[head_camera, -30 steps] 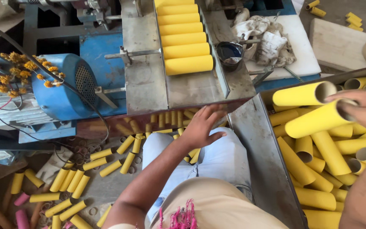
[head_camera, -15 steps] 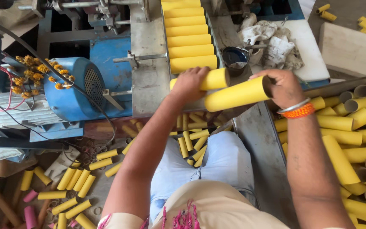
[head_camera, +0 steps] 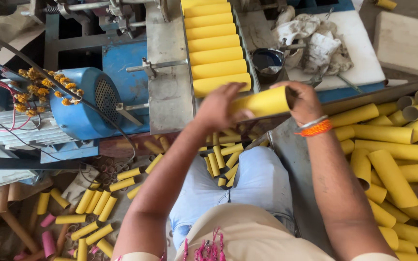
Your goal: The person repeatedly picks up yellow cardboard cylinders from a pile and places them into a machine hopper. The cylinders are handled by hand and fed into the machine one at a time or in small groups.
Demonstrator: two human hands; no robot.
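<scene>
Yellow tube (head_camera: 262, 102) gripped at both ends, left hand (head_camera: 218, 107) and right hand (head_camera: 305, 99) fingers closed round it, just below tube row (head_camera: 216, 53) in machine chute; judged loading step; next needs level placement behind row.

Both hands on one yellow tube (head_camera: 262, 102) — left hand (head_camera: 221, 107) grips its near end, right hand (head_camera: 306, 100) caps the far end. It hangs level just below the row of yellow tubes (head_camera: 216, 46) filling the machine's metal chute (head_camera: 170, 92) — loose tubes (head_camera: 393, 159) piled at right.
</scene>
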